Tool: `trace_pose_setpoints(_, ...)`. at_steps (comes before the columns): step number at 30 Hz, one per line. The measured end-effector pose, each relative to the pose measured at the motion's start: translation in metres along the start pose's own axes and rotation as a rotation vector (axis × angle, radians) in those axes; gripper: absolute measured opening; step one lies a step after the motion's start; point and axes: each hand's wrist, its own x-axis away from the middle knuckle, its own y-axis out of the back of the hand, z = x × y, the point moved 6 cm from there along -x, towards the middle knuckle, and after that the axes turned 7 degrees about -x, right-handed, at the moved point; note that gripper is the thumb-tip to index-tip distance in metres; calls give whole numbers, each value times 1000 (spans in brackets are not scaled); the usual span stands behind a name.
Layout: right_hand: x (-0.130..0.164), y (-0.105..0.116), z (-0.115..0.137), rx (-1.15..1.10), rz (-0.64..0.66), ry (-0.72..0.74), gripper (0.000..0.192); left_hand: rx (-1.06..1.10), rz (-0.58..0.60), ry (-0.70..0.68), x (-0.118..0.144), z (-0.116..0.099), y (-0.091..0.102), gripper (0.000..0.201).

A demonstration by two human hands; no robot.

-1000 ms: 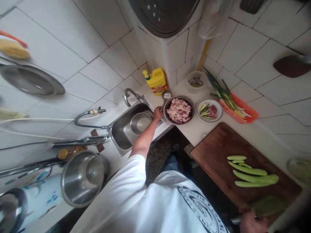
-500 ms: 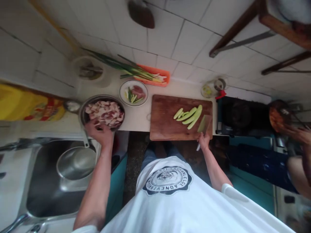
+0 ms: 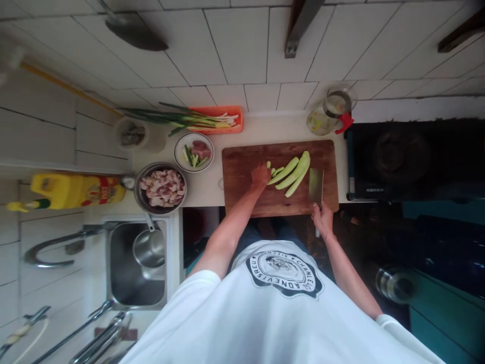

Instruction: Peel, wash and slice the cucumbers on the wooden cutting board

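Note:
A brown wooden cutting board lies on the white counter with several long green cucumber strips on it. My left hand rests on the board at the left end of the strips, touching the small pieces there. My right hand grips the handle of a cleaver, whose blade lies flat on the board just right of the strips.
A metal bowl of raw meat pieces and a small plate stand left of the board. An orange tray of green onions lies behind. A sink with a pot is at lower left, a yellow bottle beside it, a stove at right.
My left hand left the meat bowl and moved right onto the cutting board by the cucumber strips. My right hand kept its hold on the cleaver. The view swung toward the board.

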Motion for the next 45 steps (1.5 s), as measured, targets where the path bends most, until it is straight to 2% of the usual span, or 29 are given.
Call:
trace_pose_setpoints(2, 1, 4, -5, 69, 73, 34, 54, -37, -18, 107, -4, 15, 1, 23)
trace_pose_setpoints(5, 1, 2, 0, 159, 169, 92, 51, -3, -45, 272, 13, 53, 8, 26)
trace_pose_setpoints(7, 1, -11, 14, 197, 255, 130, 49, 125, -56, 364, 35, 76, 7, 29)
trace_pose_setpoints(10, 3, -48, 52, 259, 434, 198, 47, 401, -84, 465, 66, 99, -2, 35)
trace_pose_setpoints(13, 7, -93, 94, 360, 574, 256, 49, 564, -118, 477, 81, 105, -9, 37)
trace_pose_setpoints(16, 9, -131, 126, 463, 630, 288, 50, 633, -125, 465, 83, 106, -12, 30)
trace_pose_setpoints(21, 10, -165, 146, 622, 679, 316, 47, 692, -137, 441, 80, 112, -14, 23)
trace_pose_setpoints(25, 12, -172, 149, 701, 678, 323, 45, 724, -143, 418, 79, 116, -19, 25)
trace_pose_setpoints(33, 14, -170, 149, 743, 678, 312, 44, 729, -195, 366, 76, 121, -25, 39)
trace_pose_setpoints(45, 15, -171, 142, 801, 700, 300, 43, 768, -213, 322, 77, 118, -23, 33)
